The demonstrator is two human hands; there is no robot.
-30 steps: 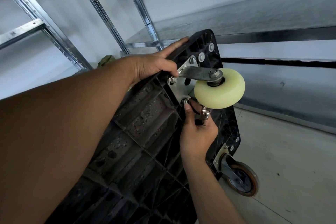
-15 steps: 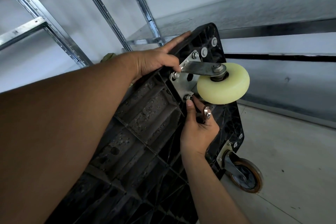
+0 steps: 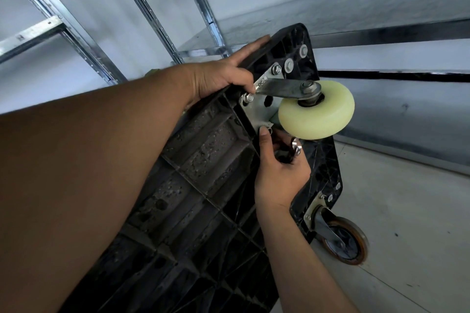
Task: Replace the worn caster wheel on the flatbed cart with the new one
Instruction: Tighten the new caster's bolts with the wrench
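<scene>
Sitting just above right fingers (image 3: 264, 136), the pale caster wheel (image 3: 315, 117).

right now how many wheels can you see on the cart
2: a cream wheel at the cart's upper corner, and an orange-rimmed wheel at its lower corner by the floor. Others may be out of view.

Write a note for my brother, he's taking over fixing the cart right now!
Left hand grips the tipped-up cart's top edge, thumb on the caster bracket.
Right hand holds a shiny metal piece at the mounting plate's lower corner.
Done: cream wheel is in place; two plate nuts show.
To do: probably fasten the lower corner; the fourth is hidden behind the wheel.
</scene>
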